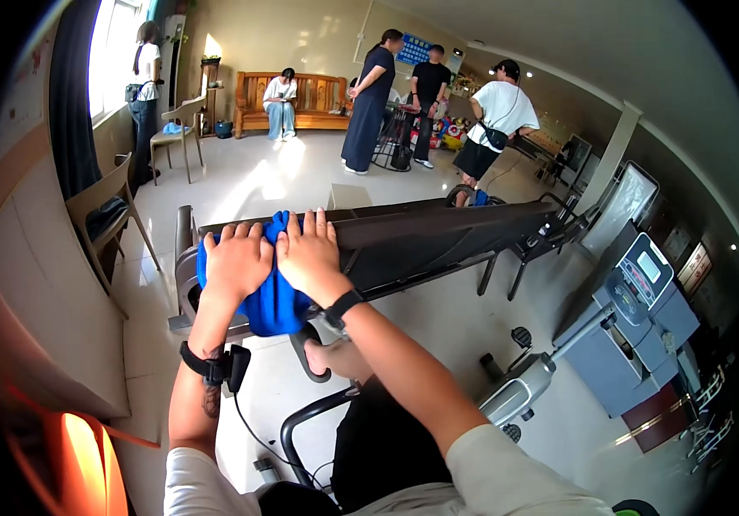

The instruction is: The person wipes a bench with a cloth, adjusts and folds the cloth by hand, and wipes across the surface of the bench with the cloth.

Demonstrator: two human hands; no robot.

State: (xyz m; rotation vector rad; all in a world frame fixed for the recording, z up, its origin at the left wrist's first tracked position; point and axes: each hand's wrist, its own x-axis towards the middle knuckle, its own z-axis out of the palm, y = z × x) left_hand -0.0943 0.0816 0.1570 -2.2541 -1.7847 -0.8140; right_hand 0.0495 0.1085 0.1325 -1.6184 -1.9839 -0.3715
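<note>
A blue cloth (pixel 276 303) is draped over the near-left end of a long dark exercise machine (pixel 421 226), its lower part hanging down the side towards me. My left hand (pixel 238 261) lies palm down on the cloth's left part. Right beside it, my right hand (pixel 308 248) also rests palm down, with fingers extended towards the far edge. Between the two hands the cloth bunches up in a fold. Both palms are hidden. Black straps circle both wrists, and a small black device (pixel 238 367) with a cable sits at the left one.
An exercise bike (pixel 524 380) stands at the right, beside a grey cabinet (pixel 640 348). A black curved metal bar (pixel 292 426) is near my legs. Chairs (pixel 108 213) line the left wall. Several people stand or sit beyond the machine, one on a wooden bench (pixel 318 116).
</note>
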